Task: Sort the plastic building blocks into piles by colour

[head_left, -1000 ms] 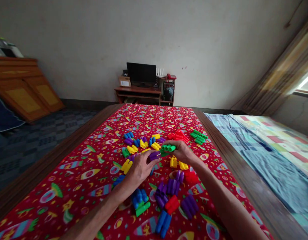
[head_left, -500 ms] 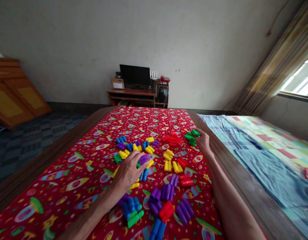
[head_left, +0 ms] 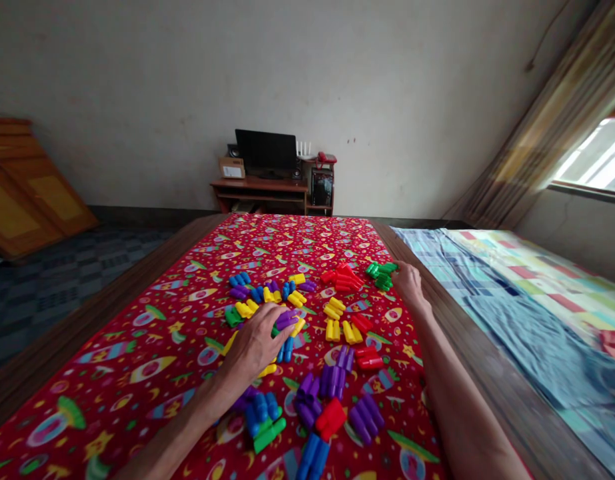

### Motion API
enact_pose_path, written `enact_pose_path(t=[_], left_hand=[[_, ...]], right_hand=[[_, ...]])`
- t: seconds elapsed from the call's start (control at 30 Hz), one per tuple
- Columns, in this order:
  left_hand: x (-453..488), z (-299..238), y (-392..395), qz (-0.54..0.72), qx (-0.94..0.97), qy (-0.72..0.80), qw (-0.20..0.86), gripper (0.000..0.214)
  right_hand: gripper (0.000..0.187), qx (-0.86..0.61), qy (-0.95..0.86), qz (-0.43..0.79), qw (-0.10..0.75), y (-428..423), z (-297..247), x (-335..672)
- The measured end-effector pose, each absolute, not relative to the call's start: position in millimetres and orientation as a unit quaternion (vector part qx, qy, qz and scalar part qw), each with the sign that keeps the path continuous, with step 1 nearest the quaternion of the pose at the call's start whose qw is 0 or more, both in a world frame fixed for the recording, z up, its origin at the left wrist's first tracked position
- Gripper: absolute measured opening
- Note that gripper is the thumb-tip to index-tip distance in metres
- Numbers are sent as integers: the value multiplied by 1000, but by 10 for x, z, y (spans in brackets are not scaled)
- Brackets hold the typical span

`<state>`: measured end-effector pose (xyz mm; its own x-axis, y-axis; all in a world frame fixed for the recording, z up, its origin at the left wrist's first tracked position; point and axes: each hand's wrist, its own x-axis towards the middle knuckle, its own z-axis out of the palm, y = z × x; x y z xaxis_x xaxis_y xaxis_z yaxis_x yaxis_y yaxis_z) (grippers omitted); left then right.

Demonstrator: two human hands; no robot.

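Observation:
My left hand [head_left: 260, 337] is closed on a purple toy block [head_left: 287, 319] made of joined rounded tubes, low over the mixed pile. Around it lie yellow blocks [head_left: 246, 308], blue blocks [head_left: 286, 349] and a green block [head_left: 233, 317]. My right hand [head_left: 410, 287] is at the right edge of the cloth, beside a small heap of green blocks [head_left: 381, 275]. Its fingertips are at the heap's right end, and the fingers look loosely apart with nothing plainly between them. Left of that heap sits a group of red blocks [head_left: 343, 277].
Yellow blocks [head_left: 334, 308] and purple blocks [head_left: 333, 381] lie nearer me, with a blue block [head_left: 312, 457] at the front. A red patterned cloth [head_left: 152, 367] covers the wooden table [head_left: 487, 353]. A bed [head_left: 517, 313] stands right; a desk with a monitor [head_left: 266, 153] stands beyond.
My right hand has drawn slightly right, off the green heap, leaving the green blocks there. My left hand stays in place with the purple block. The view has shifted a little.

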<state>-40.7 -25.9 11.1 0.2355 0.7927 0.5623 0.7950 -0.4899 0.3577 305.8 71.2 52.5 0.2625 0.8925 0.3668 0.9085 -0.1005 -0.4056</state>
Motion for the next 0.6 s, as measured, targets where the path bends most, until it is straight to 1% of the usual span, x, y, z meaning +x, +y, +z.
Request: enact_pose_path(t=[0.17,0.3,0.33,0.43,0.5,0.6], left_hand=[[-403,126,-270,-358,-788,-500,-3,25],[-400,126,-269,-357,-790,-498,2,25],[-401,125,-268,-356,-790,-499,1,25],[-402,132,-276,-353,-789,-503,-4,22],[-400,143,-285,-349,-790,-504,-5,21],[-396,152,-292,-346,-792,-504,-5,20]], right_hand=[[39,-745,-613,-10,264,705,500,3059],[40,-709,-634,-67,302,684,542,2968],[38,-691,-654,-71,298,682,549,2934],[33,-656,-718,-47,227,669,566,2849],[29,-658,-729,-37,185,641,593,2836],[27,-677,-716,-43,166,560,682,2881]])
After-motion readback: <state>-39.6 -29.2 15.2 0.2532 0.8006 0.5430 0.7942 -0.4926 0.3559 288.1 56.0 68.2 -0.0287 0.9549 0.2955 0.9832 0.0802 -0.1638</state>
